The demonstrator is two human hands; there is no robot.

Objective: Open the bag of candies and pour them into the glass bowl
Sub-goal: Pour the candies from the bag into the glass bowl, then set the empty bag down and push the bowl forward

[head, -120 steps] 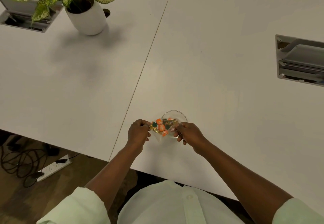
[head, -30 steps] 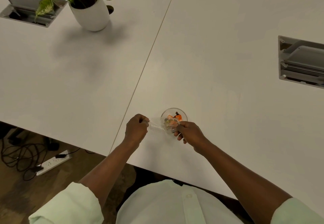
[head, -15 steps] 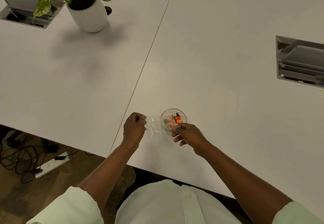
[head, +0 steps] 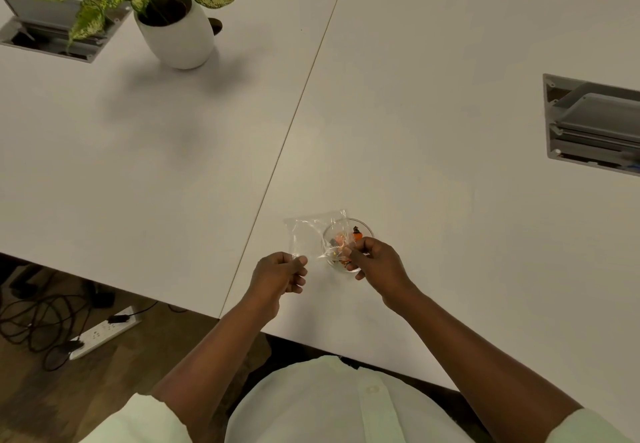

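A small glass bowl (head: 366, 229) stands on the white table (head: 433, 165) near its front edge. Orange, pink and dark candies (head: 341, 240) lie inside it. A clear plastic bag (head: 308, 236) is stretched flat, looks empty and partly overlaps the bowl's left side. My left hand (head: 278, 274) pinches the bag's near left corner. My right hand (head: 375, 260) pinches the bag's other near corner, right over the bowl's near rim.
A potted plant in a white pot (head: 176, 30) stands at the far left. An open cable hatch (head: 52, 26) lies behind it, another hatch (head: 592, 123) at the right. A seam (head: 301, 103) splits the table. A power strip and cables (head: 100, 331) lie on the floor.
Four seconds ago the candies were in the bag, held over the bowl. Now they lie in the bowl. In the last second the empty bag spread out flat and my left hand drew nearer me.
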